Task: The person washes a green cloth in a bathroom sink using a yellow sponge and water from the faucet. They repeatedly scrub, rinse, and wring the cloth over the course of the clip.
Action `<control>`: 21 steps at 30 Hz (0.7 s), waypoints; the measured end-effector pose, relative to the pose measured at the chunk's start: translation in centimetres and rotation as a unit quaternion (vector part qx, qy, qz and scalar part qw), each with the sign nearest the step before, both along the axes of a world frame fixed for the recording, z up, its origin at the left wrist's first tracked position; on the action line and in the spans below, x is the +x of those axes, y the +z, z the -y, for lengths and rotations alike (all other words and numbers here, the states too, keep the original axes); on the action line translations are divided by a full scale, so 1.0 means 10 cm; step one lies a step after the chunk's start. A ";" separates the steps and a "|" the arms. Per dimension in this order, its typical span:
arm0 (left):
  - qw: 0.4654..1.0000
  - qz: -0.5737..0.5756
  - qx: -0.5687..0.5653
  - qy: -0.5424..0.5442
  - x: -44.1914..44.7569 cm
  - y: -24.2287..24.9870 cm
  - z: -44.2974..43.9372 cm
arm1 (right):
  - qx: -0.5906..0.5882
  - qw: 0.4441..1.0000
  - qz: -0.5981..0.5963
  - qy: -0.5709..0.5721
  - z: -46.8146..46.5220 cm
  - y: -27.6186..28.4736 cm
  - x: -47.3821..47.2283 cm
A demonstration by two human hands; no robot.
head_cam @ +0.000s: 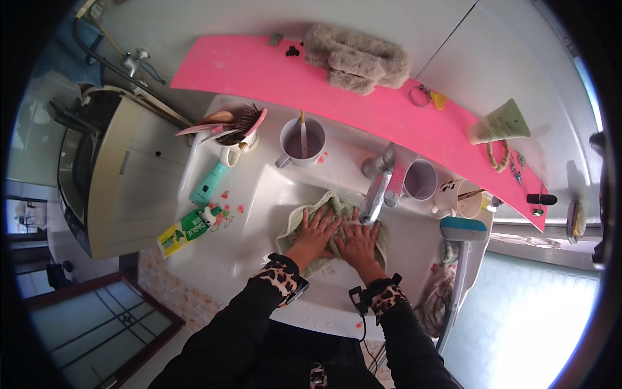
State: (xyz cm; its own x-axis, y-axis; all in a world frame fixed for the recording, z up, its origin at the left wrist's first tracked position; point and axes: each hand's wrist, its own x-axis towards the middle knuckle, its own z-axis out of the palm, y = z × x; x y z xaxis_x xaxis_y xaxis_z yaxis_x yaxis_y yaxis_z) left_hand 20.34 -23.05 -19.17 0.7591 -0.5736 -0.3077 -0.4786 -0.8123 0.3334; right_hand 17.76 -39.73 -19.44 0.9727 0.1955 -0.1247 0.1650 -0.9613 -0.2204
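A pale green towel (293,224) lies spread and rumpled in the bowl of a white washbasin (257,214). On its left half my left hand (314,239) presses flat, palm down. My right hand (358,243) lies flat on the right half, close beside the left one. The fingers of both hands are spread and grip nothing. Just above my right fingertips is the spout of the chrome faucet (378,194). Part of the towel is hidden under my hands.
Left rim: a Darlie toothpaste tube (189,231), a teal tube (208,184). Behind: a mug of hairbrushes (238,143), a grey mug (286,158), a purple cup (421,180), a white mug (444,199). Above: a pink shelf (243,65). Right: a teal-topped brush (464,229), a brown cloth (437,301).
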 end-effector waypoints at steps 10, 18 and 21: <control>0.875 0.079 -0.248 0.409 -0.43 0.29 0.01 | 0.003 0.968 0.034 -0.249 0.00 0.38 -0.04; 0.429 -0.325 -0.497 0.681 -0.25 0.52 0.16 | 0.533 0.777 -0.267 -0.204 -0.54 0.67 0.08; 0.378 -0.387 -0.632 0.556 -0.17 0.78 -0.10 | 0.598 0.706 -0.348 -0.152 -0.44 1.20 -0.13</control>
